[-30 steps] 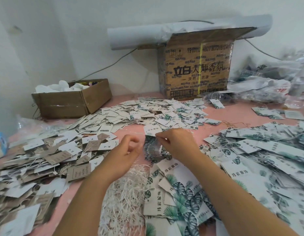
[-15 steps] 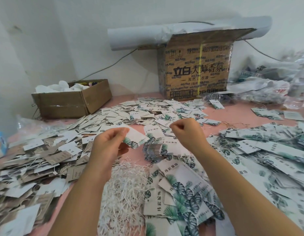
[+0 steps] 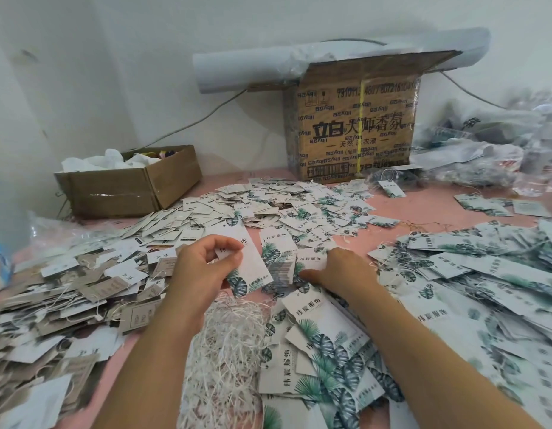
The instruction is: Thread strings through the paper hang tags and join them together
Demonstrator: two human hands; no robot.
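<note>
1. The white string heap lies loose on the pink surface, between the person's two forearms.
2. The left hand is raised just beyond the string heap. Its thumb and curled fingers pinch the upper part of one leaf-print hang tag, which hangs tilted with its leafy end pointing down toward the strings.
3. The right hand lies palm down beyond the string heap and to its right. Its fingers reach onto a small stack of leaf-print tags. Whether it grips a tag or only touches the stack cannot be told.
4. The held tag and the small stack are near each other but apart.
5. Touching the right edge of the string heap is a spread of large leaf-print tags, partly under the right forearm. Farther right of the heap, a wider pile of the same tags has thin strings showing among them.
6. Left of the string heap lies a pile of brown and grey tags, with strings running through them.
7. Well beyond the string heap, a broad scatter of smaller white tags covers the middle of the surface.
8. Farther beyond the string heap, against the wall, stands a tall printed carton with a white roll across its top.
9. Beyond the string heap and to its left sits a low open box.
</note>
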